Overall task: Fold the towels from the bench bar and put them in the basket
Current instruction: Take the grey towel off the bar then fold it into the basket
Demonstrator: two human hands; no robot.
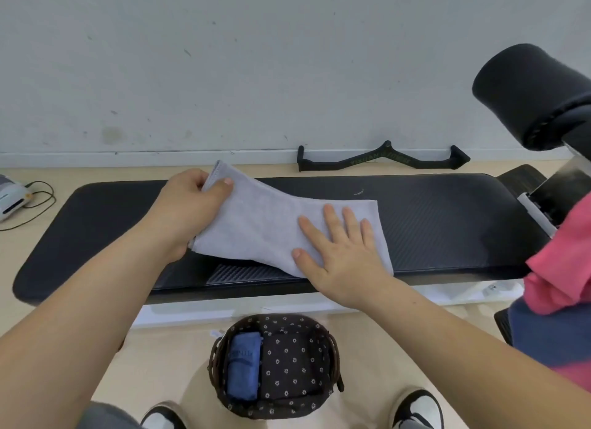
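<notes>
Grey towel (pixel 271 224) was mid-fold on bench pad (pixel 447 224) — left end gripped by left hand (pixel 192 204), right half pressed by flat right hand (pixel 339 252). Blue towel (pixel 243 364) was already in near basket (pixel 332 345) — pink towel (pixel 563 262), far right, not yet folded.

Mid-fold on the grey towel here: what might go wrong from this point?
1. The left hand grips the raised end of the grey towel bunched, while the right hand presses the other end flat; the fold may land skewed.
2. The towel's near edge lies at the front edge of the bench pad, so a pull might drag it off.
3. The blue towel fills the left side of the basket; a loose fold may not fit beside it.
</notes>
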